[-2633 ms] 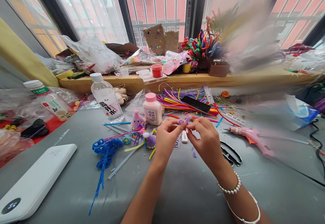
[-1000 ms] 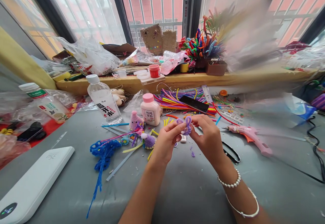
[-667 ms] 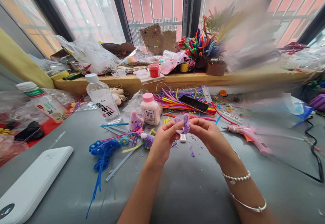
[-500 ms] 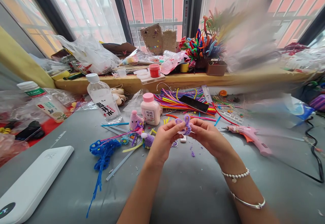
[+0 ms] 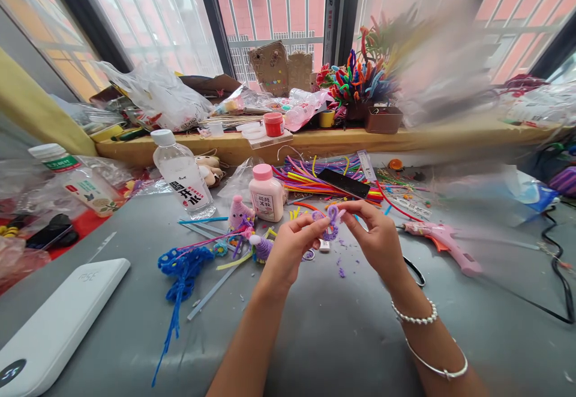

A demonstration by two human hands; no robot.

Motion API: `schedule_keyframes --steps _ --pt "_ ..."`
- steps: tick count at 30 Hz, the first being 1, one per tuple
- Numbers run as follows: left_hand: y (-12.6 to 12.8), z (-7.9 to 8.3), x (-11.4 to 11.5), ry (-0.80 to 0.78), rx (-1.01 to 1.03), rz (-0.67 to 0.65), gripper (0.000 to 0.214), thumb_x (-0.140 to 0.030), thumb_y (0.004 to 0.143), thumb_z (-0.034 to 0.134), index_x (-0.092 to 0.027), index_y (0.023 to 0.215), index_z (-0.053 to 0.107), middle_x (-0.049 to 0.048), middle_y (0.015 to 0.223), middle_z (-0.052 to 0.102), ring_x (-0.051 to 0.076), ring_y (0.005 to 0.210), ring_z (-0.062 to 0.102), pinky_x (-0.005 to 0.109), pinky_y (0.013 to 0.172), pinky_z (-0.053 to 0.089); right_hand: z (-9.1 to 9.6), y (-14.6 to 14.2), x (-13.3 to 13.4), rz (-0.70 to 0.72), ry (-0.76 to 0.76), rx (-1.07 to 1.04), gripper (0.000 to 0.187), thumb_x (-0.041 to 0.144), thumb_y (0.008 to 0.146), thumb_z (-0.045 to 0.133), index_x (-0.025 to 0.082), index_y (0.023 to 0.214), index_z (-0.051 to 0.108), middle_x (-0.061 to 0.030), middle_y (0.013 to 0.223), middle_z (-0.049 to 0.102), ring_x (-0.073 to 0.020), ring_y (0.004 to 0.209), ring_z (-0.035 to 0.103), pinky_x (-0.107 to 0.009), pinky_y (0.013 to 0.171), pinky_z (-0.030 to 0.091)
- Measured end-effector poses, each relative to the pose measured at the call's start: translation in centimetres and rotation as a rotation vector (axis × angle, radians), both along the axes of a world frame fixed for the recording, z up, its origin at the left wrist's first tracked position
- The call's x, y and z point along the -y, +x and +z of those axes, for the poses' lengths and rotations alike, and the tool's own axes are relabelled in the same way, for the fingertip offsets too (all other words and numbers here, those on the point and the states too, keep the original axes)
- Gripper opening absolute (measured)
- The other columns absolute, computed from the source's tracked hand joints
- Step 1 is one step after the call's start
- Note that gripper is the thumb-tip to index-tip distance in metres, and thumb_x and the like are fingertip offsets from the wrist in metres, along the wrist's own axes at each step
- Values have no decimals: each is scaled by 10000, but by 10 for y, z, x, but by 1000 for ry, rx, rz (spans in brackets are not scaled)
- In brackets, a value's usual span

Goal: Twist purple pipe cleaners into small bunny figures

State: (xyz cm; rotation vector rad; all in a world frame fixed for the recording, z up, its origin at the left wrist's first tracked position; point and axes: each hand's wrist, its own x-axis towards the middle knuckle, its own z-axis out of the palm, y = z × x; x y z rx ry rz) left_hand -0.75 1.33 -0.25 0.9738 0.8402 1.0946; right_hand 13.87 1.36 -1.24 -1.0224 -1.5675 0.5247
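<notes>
Between my hands, over the middle of the grey table, is a small purple pipe-cleaner piece [image 5: 332, 217] bent into loops. My left hand [image 5: 297, 244] pinches its left side between thumb and fingers. At its upper right edge, the thumb and forefinger of my right hand [image 5: 371, 232] close on a pale purple tip. Purple fluff scraps [image 5: 341, 272] lie on the table below. Left of my left hand are a purple striped figure [image 5: 262, 248], a pink figure [image 5: 240, 212] and a blue pipe-cleaner piece [image 5: 184, 271] with trailing strands.
A pink glue gun [image 5: 443, 244] lies to the right, its black cable [image 5: 555, 253] beyond. Behind my hands are bundled colourful pipe cleaners [image 5: 297, 178], a phone [image 5: 344, 183], a pink-capped bottle [image 5: 266, 196] and a water bottle [image 5: 182, 175]. A white power bank [image 5: 67, 325] sits front left.
My right hand has shifted slightly right and turned, its fingers now at the purple piece's edge. My left hand stays nearly in place. A black loop shows beside my right wrist.
</notes>
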Motion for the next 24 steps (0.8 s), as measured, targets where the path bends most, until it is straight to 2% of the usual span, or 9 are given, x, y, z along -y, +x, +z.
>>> schedule_keyframes --steps 5,9,17,24 --pt "-3 -2 -2 -4 22 -13 196 -308 657 675 -125 640 607 -28 598 451 54 524 372 208 522 294 5 12 -3 253 -275 -165 133 315 733 615 194 780 647 -33 781 671 -155 688 602 -299 632 489" --pt "-2 -3 -3 13 -10 -18 216 -318 641 683 -131 583 595 -33 579 436 60 529 370 214 534 298 7 16 -3 370 -361 -140 143 328 722 629 193 763 648 -14 717 642 -132 638 567 -276 602 471" --pt "-6 -4 -4 63 -137 -6 220 -330 610 703 -130 568 623 -13 596 450 76 547 375 217 516 297 5 12 -4 236 -211 -72 113 294 762 581 187 728 572 -7 714 591 -137 660 562 -281 620 465" --pt "-7 -1 -3 123 -175 25 206 -321 634 689 -137 560 635 -18 624 401 78 575 349 219 521 278 6 9 -1 140 -90 79 71 239 807 517 191 771 555 -22 746 576 -148 700 558 -291 642 462"
